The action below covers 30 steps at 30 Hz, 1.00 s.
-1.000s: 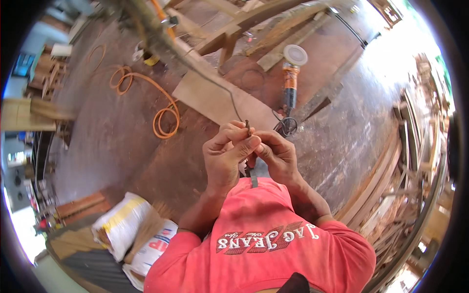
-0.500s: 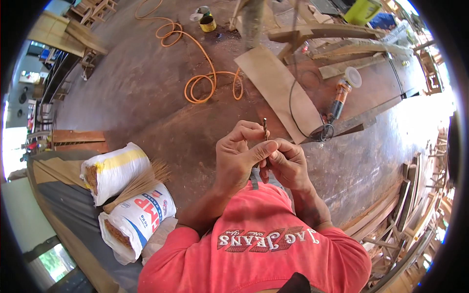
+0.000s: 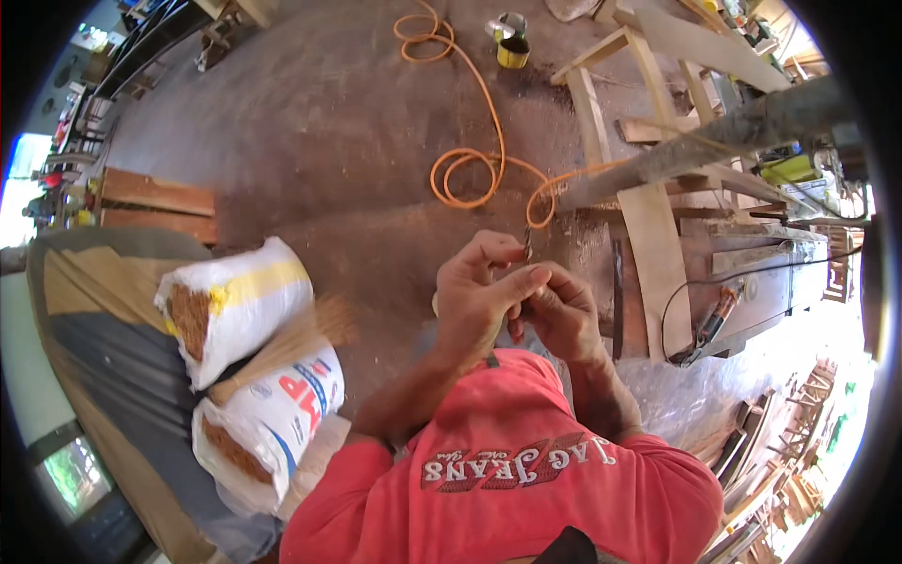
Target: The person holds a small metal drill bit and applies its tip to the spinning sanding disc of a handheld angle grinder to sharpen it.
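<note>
A thin spiral drill bit (image 3: 528, 246) stands roughly upright between my two hands, in front of my chest. My left hand (image 3: 473, 299) is closed, with its thumb and forefinger near the bit. Close against it, my right hand (image 3: 566, 318) is also closed, fingertips pinching around the lower end. My fingers hide that lower part of the bit.
An orange hose (image 3: 493, 117) coils on the floor ahead, near a yellow can (image 3: 513, 54). At right are a slanting post (image 3: 723, 136), a board (image 3: 650, 258) and an orange-black power tool (image 3: 720, 315) with a cord. White sacks (image 3: 258, 291) and a broom (image 3: 282, 352) lie left.
The view has turned to the right, so the slanting post and wooden frame show more fully. My hands stay together on the drill bit, slightly further right in the picture.
</note>
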Motion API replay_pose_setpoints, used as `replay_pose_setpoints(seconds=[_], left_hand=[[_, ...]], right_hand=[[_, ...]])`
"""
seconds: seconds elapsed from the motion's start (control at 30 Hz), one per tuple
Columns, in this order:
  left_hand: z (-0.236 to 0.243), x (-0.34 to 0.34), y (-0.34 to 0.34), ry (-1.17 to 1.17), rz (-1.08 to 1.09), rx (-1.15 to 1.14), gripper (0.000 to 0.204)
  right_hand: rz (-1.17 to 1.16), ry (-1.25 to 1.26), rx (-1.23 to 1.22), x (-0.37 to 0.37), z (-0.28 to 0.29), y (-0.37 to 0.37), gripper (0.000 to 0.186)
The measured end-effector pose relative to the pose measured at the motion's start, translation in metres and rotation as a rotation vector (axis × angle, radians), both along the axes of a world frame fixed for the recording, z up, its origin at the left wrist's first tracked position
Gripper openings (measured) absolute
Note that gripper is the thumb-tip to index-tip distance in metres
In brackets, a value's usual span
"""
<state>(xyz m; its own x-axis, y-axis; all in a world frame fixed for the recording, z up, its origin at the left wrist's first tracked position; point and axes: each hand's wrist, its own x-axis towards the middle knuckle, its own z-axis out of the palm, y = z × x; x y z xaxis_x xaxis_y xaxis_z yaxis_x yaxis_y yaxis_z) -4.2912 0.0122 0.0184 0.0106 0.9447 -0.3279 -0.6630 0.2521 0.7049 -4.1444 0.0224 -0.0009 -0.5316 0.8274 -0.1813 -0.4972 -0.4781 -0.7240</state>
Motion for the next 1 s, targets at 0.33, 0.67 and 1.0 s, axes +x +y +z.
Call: replay_pose_setpoints(seconds=[0.33,0.67,1.0], left_hand=[[-0.045,-0.121,0.188,0.043,-0.01,0.063,0.039],[-0.272,-0.393,0.431,0.846,-0.031,-0.407,0.013],[-0.419,-0.516,0.504,1.511,-0.845,-0.74,0.022]], right_hand=[[-0.147,-0.34,0.152,-0.111,-0.027,0.184,0.023],[-0.222,-0.743,-0.104,-0.217,-0.085,0.511,0.018],[-0.494,-0.666,0.115,-0.268,-0.066,0.813,0.019]])
